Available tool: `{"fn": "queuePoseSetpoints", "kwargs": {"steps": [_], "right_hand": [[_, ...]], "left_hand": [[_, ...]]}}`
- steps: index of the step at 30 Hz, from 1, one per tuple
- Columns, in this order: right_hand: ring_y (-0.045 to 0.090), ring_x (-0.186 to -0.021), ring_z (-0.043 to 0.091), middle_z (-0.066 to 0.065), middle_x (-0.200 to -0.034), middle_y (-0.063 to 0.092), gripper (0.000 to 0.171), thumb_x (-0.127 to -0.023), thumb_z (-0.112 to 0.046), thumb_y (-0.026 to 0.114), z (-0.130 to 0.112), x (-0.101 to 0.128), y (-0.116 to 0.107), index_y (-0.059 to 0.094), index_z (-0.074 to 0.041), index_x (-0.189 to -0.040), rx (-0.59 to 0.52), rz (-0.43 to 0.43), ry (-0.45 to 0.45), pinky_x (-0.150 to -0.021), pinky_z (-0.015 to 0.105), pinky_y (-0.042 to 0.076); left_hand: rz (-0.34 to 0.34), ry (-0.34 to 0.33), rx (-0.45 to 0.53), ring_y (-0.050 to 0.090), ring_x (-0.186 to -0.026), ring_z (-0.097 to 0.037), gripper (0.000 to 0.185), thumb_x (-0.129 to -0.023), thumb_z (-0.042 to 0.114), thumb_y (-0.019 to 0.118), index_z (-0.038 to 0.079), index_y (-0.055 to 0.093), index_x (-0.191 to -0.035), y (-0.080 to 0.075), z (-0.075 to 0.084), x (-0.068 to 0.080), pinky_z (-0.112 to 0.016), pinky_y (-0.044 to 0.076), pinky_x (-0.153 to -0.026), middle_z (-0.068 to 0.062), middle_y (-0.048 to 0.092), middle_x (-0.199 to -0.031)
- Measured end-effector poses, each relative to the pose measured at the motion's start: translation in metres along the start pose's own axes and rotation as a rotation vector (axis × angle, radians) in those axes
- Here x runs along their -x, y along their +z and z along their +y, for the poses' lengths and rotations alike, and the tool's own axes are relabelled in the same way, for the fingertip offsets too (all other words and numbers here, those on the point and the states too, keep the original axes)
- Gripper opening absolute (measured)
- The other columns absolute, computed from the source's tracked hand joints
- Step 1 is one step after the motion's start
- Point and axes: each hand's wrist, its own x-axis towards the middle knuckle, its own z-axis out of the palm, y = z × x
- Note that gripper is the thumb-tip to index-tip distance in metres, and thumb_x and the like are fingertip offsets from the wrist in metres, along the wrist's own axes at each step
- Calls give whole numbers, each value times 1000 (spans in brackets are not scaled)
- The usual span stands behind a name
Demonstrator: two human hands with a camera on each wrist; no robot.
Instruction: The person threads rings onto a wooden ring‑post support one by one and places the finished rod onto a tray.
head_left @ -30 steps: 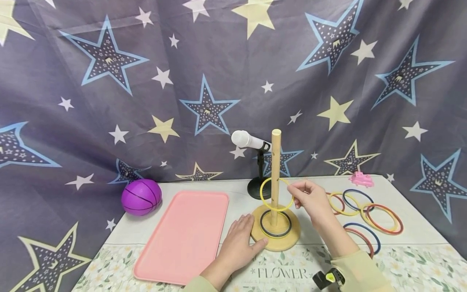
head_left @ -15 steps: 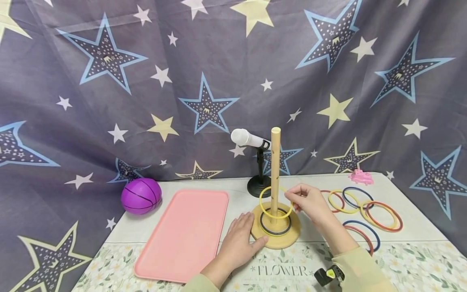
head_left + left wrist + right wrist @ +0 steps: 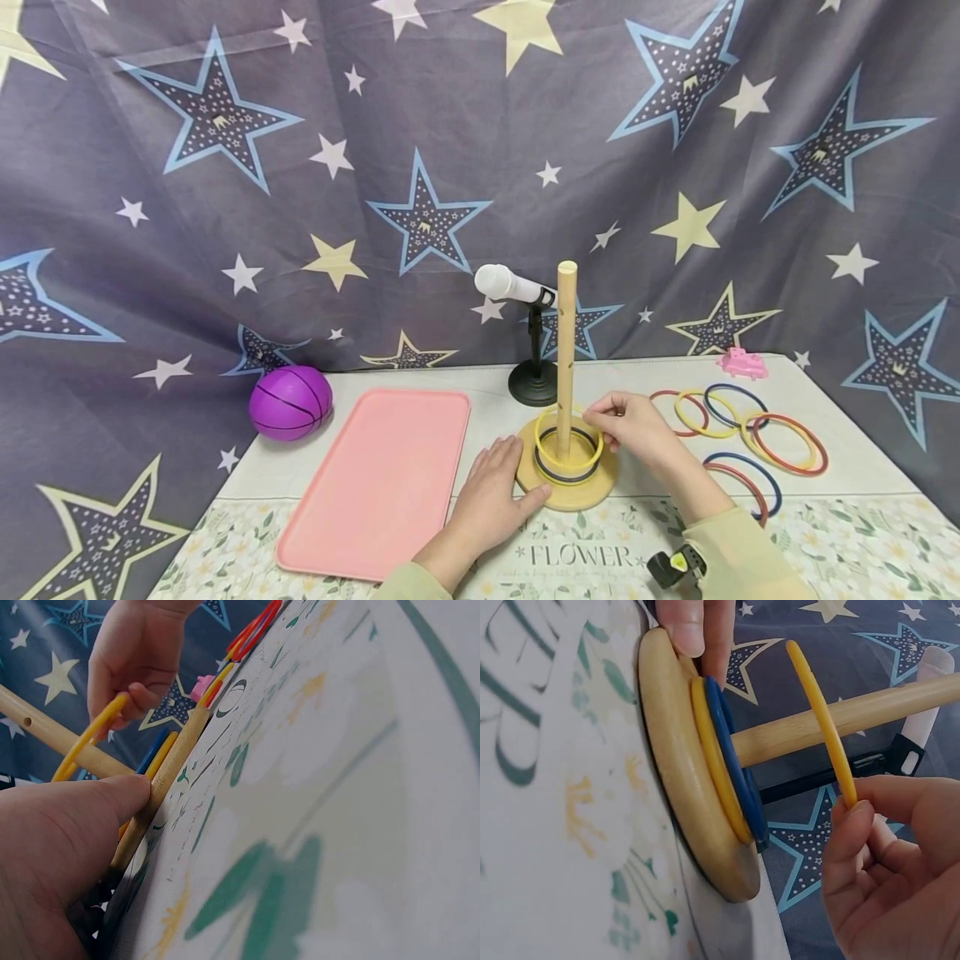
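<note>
The surface [image 3: 465, 392] carries a pink tray [image 3: 375, 483] and, beside it, a wooden peg stand [image 3: 567, 492] with a blue and a yellow ring already lying on its base. The left hand [image 3: 491, 492] rests against the base's edge, fingers straight, holding nothing. The right hand [image 3: 630, 421] pinches the yellow ring [image 3: 567, 454] between thumb and fingertip — threaded on the peg, just above the base. The ring looks thin, light and stiff, likely smooth plastic — best held by its rim, as it is here.
</note>
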Motion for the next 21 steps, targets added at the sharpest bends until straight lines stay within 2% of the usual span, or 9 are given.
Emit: {"fn": "queuePoseSetpoints", "kwargs": {"steps": [21], "right_hand": [[57,-61,15,6,-71,58,10,-101,-8,77,18,-2,8,72,1,-99,75,-5,51,-52,26,54]], "left_hand": [[-3,0,-1,38,-160,-42,87,-104,53,73,-7,48,-162,1,-1,-1,-57,26,-133,-26,47,-168]]}}
